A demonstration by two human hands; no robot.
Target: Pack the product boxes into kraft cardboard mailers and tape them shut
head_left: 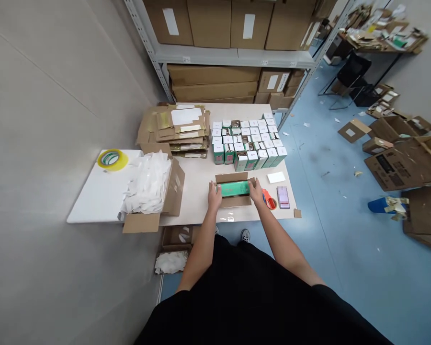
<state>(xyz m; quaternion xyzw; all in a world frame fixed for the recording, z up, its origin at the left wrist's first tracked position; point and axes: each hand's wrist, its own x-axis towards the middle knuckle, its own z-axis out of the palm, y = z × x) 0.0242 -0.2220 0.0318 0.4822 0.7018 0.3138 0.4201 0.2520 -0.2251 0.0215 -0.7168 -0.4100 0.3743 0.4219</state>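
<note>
A small open cardboard box (234,202) sits near the table's front edge, its long flaps folded out. Inside it lies a green box (233,188), lengthwise. My left hand (214,196) is closed around the left end of the cardboard box, the thumb by the green box's end. At the opposite end my right hand (255,190) grips likewise, thumb inward; the ends of both boxes are partly hidden by my hands. Just right of my right hand are an orange-red tape dispenser (269,199), a purple phone-like item (283,197) and a white card (276,178).
Several rows of white-topped green boxes (251,155) stand behind. To the left are flattened cardboard (187,128), a carton (174,189) of white packing paper (149,182) and a yellow tape roll (112,160). A loaded shelf (237,56) stands behind the table; cartons (402,163) litter the floor right.
</note>
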